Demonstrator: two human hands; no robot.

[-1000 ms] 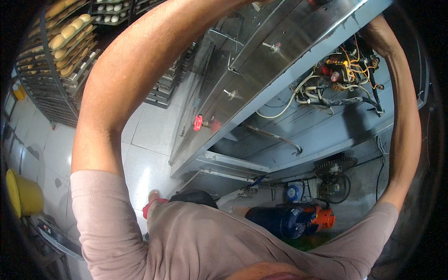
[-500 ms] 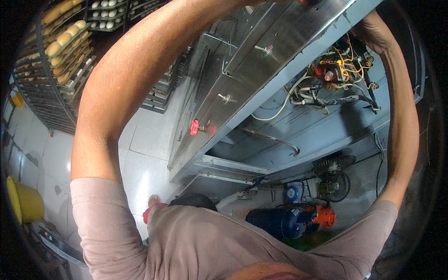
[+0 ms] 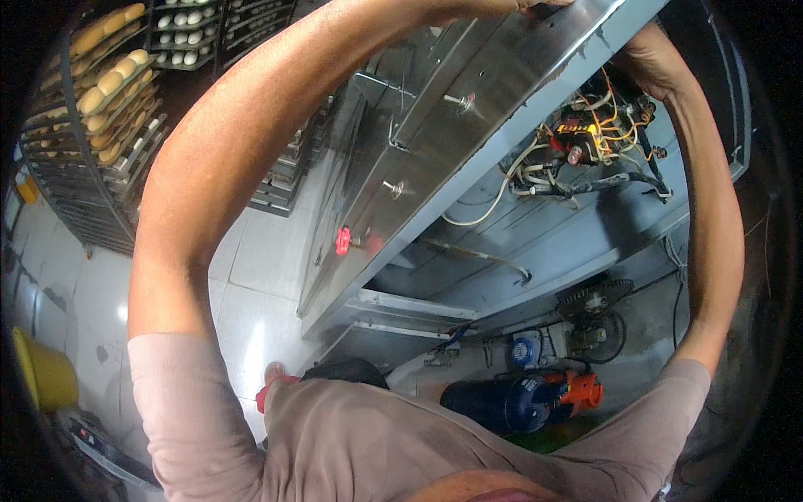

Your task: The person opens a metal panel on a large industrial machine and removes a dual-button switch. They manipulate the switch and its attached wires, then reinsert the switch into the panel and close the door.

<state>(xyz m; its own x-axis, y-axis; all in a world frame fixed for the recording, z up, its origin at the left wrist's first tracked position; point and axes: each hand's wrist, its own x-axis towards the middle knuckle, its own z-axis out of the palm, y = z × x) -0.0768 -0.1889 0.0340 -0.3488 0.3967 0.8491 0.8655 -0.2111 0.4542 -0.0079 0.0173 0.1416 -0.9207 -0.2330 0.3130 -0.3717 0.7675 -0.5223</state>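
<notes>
A long metal cabinet with a steel front panel [image 3: 510,71] slants across the view from lower left to upper right. My left hand [image 3: 535,6] is at the panel's upper end, mostly cut off by the top edge of the picture. Behind the panel's grey edge, my right hand [image 3: 657,60] reaches into the open back of the cabinet; its fingers are hidden. Below that hand lies a tangle of orange, white and black wires [image 3: 595,134] around a small block. Two metal switches [image 3: 395,189] and a red knob [image 3: 343,240] stick out of the panel.
A rack of bread rolls [image 3: 113,79] stands at the far left, with trays of white pieces [image 3: 184,38] beside it. A yellow bucket [image 3: 48,368] is at the left. A dark blue gas cylinder [image 3: 493,402], a blue motor [image 3: 525,351] and a fan [image 3: 594,297] sit at lower right.
The view has shifted slightly, so the cabinet's upper part appears a little further left and lower. More of both hands shows at the top. Both remain at the panel's upper end.
</notes>
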